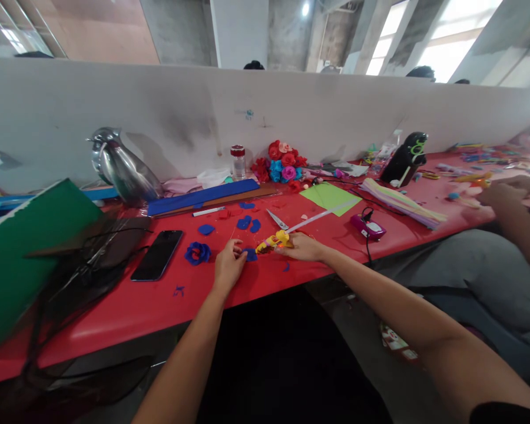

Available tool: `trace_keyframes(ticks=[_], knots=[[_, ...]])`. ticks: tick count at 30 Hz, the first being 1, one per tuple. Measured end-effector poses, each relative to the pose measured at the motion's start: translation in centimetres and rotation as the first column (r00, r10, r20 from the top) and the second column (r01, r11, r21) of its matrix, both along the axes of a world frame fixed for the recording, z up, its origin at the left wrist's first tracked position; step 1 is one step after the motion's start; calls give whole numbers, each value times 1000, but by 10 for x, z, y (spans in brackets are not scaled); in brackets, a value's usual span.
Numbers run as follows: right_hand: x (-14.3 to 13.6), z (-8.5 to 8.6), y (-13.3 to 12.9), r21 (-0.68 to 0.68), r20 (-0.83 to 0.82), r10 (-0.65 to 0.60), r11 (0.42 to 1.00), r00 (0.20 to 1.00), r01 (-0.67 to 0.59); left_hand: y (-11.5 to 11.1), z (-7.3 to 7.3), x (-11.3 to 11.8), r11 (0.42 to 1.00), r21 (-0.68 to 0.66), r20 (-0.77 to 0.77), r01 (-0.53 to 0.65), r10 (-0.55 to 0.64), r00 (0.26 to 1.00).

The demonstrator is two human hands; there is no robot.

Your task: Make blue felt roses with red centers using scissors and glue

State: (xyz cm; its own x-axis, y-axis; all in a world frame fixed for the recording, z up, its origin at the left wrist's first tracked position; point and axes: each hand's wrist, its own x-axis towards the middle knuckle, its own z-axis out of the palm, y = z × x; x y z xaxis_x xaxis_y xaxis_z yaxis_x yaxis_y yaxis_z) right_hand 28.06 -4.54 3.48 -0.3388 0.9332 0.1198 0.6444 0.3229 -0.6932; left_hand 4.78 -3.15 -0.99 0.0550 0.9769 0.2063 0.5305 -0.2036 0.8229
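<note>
In my right hand [304, 247] is a yellow hot glue gun [271, 241], its nozzle pointing left and a long translucent glue stick [320, 218] running out of its back. My left hand [230, 265] pinches the edge of a small blue crepe-paper petal [250, 255] close to the nozzle. A curled blue paper flower [198, 253] lies left of my left hand. Beyond the hands are loose blue petals [244, 222] and a pair of scissors [277, 219] with the blades showing; the handles are hidden by the glue gun and hand.
A black phone [157, 255] and a dark bag [115, 253] lie left. Behind are a steel jug [123, 168], blue crepe strip [203, 197], jar [238, 163] and paper bouquet [285, 162]. Green paper [329, 198] and a purple device [368, 227] with a cable lie right, near another person's hands [507, 191].
</note>
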Motion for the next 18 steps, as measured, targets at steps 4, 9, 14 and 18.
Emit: trace_keyframes(ticks=[4, 9, 14, 18], knots=[[-2, -1, 5, -15, 181, 50, 999, 982, -48, 1, -2, 0, 1000, -7, -12, 1, -1, 1000], [-3, -3, 9, -37, 228, 76, 997, 971, -70, 1, -2, 0, 1000, 2, -6, 6, -6, 1000], [-3, -5, 15, -71, 213, 30, 997, 977, -15, 1, 0, 0, 1000, -13, 2, 14, -14, 1000], [-5, -6, 17, -70, 153, 4, 997, 988, 6, 1, 0, 0, 1000, -19, 9, 17, -16, 1000]])
